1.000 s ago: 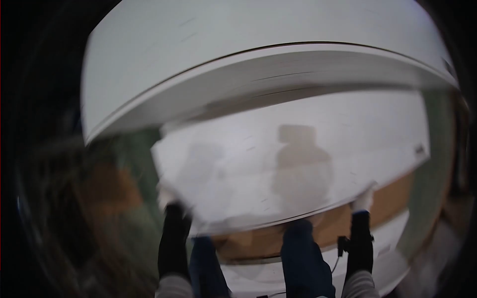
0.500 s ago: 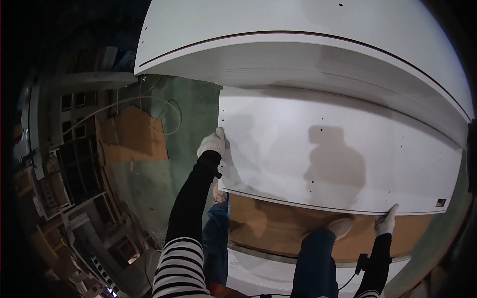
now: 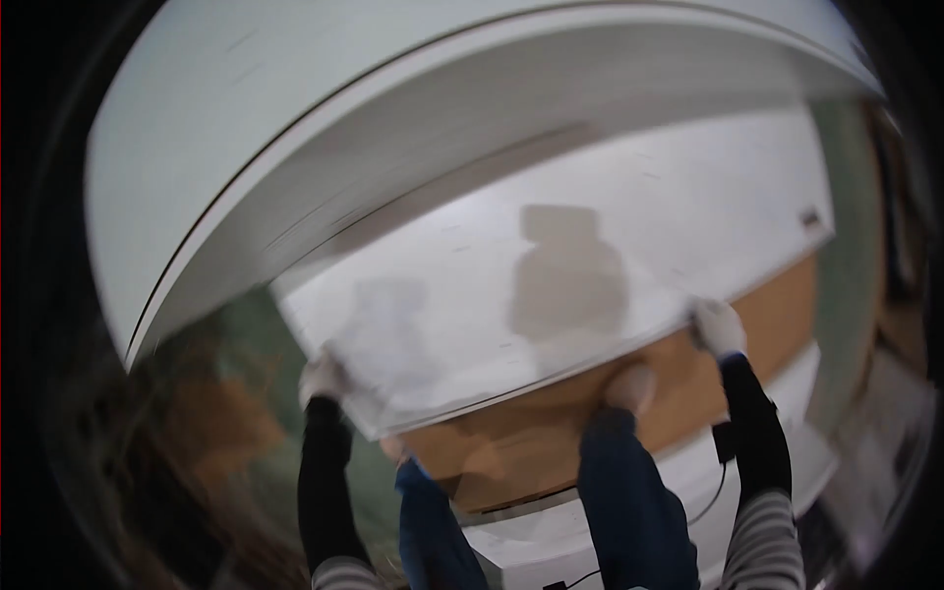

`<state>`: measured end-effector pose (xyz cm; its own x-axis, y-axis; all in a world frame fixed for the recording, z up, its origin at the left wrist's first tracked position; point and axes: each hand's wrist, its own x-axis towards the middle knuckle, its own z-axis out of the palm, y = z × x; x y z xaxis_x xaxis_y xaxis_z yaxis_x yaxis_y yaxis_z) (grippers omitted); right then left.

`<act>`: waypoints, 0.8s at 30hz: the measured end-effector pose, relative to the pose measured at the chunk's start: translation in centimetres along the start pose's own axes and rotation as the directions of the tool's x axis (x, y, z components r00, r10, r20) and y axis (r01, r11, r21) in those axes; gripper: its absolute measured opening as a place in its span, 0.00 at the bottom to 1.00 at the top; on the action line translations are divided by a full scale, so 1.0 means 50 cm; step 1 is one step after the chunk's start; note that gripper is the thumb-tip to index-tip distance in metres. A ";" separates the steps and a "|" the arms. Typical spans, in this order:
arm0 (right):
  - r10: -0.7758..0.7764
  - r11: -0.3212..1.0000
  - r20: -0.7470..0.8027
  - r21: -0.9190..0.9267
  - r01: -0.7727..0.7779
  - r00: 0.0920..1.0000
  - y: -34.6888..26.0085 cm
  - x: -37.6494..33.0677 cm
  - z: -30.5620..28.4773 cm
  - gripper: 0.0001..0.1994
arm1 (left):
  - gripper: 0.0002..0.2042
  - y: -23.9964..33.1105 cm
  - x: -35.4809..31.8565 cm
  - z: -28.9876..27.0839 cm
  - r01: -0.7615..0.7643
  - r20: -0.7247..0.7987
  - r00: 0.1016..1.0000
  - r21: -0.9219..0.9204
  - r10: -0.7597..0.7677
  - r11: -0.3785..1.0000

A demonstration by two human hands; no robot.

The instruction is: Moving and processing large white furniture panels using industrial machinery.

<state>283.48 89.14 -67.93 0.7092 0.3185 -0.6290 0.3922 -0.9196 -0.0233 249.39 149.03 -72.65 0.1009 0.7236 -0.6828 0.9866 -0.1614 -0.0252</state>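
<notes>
A long white panel [image 3: 452,295] with a small rectangular cutout near its right end lies across the middle of the view. My left hand [image 3: 323,377], in a white glove, grips the panel's left edge, with its fingers blurred. At the near long edge, toward the right end, my gloved right hand [image 3: 719,326] is closed on the panel, its fingertips on top and the rest partly hidden. Beneath the panel's near side shows a brown board [image 3: 531,454].
A large white cabinet-like piece [image 3: 246,128] with a dark groove rises beyond the panel. My legs [image 3: 629,492] stand at the near side, by the brown board and another white piece [image 3: 536,536]. Brown sheet material [image 3: 216,428] lies on the green floor at left.
The whole view has swung, so the panel now slants with its right end higher and farther off. Both hands stay at its edges. Motion blur smears the picture.
</notes>
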 end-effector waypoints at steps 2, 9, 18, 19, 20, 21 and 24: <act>0.449 0.755 0.042 0.517 -0.404 0.893 -0.003 -0.026 -0.016 0.24 | 0.36 -0.018 0.016 0.017 0.051 0.038 0.999 -0.427 -0.038 0.903; 0.547 0.061 0.403 0.855 -0.515 0.734 0.007 -0.001 -0.038 0.29 | 0.45 -0.023 0.040 0.018 0.074 -0.088 0.990 -0.363 -0.114 0.929; 0.480 -0.139 0.413 0.907 -0.398 0.774 0.040 0.012 0.010 0.30 | 0.37 -0.059 0.075 0.034 0.093 -0.142 0.978 -0.365 -0.154 0.927; 0.464 -0.133 0.400 0.913 -0.385 0.790 0.049 0.006 0.014 0.31 | 0.37 -0.049 0.064 0.034 0.087 -0.201 0.971 -0.209 -0.130 0.974; 0.424 -0.117 0.410 0.909 -0.400 0.808 0.064 -0.005 0.017 0.31 | 0.38 -0.030 0.050 0.032 0.094 -0.211 0.972 -0.053 -0.103 0.994; 0.399 -0.099 0.409 0.909 -0.405 0.821 0.079 -0.019 0.020 0.31 | 0.38 -0.005 0.031 0.025 0.140 -0.236 0.966 0.124 -0.108 0.982; 0.455 0.208 0.286 0.887 -0.413 0.843 0.157 -0.107 0.015 0.30 | 0.29 0.082 -0.066 0.034 0.097 -0.230 0.973 0.392 -0.004 0.915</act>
<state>282.33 80.04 -65.35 0.6090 -0.2156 -0.7633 -0.7306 -0.5270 -0.4342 252.88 144.85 -71.71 0.1235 0.8590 -0.4968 0.8618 -0.3411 -0.3755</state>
